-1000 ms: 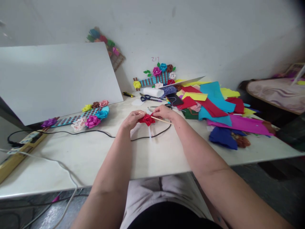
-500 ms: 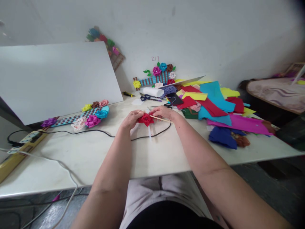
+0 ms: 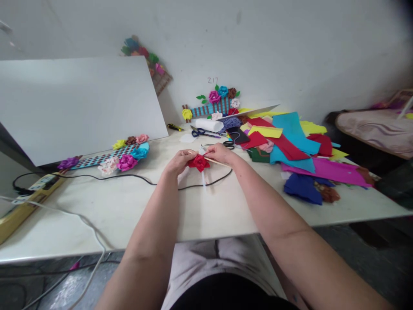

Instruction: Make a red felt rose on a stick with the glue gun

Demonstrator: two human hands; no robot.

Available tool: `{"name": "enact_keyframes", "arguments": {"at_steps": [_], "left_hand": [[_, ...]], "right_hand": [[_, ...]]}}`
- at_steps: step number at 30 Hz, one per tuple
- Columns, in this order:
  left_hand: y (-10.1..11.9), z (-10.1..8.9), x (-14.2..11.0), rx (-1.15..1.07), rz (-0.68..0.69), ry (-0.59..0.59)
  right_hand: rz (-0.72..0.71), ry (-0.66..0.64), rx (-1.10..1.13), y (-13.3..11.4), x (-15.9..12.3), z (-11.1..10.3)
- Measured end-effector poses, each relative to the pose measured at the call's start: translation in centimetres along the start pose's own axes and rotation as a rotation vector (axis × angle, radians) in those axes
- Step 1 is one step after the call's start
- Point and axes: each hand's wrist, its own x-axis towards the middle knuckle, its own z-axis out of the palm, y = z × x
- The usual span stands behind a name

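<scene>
Red folds like these call, I'd say, for a light pinch and a steady stick (image 3: 220, 162), sparing the petals. The flower (image 3: 199, 163) is over the surface (image 3: 216, 215), between the left hand (image 3: 182, 161), pinched on its left edge, and the right hand (image 3: 218, 154), curled closed around the stick. Both reach far, fingers inward.

Worn on the head, as a single view, looking forward and down over the near edge of the surface (image 3: 219, 211). Set above the lap (image 3: 200, 258), near enough to show forearms (image 3: 150, 215) large and hands (image 3: 180, 162) smaller, around mid-frame. Wide enough to take in the power strip (image 3: 21, 215) at far left and patterned fabric (image 3: 377, 125) at far right; facing the wall (image 3: 274, 47) behind.
</scene>
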Motion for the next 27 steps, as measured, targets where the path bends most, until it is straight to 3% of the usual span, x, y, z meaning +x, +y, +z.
{"name": "enact_keyframes", "arguments": {"at_steps": [4,8,11,17,27], "left_hand": [[-0.1,-0.1,0.2,-0.027,0.023,0.066],[-0.3,-0.2,0.6,-0.105,0.042,0.210],[-0.3,-0.3,0.8,-0.140,0.054,0.256],[-0.2,-0.2,0.7,-0.154,0.048,0.229],[-0.2,-0.1,0.5,-0.143,0.034,0.177]], "right_hand": [[-0.036,0.143,-0.129,0.3,0.5,0.2],[-0.039,0.280,-0.234,-0.2,0.2,-0.2],[-0.055,0.251,-0.276,-0.6,-0.1,-0.4],[-0.189,0.151,-0.266,-0.8,0.1,0.1],[-0.216,0.183,-0.163,0.2,0.7,0.9]]}}
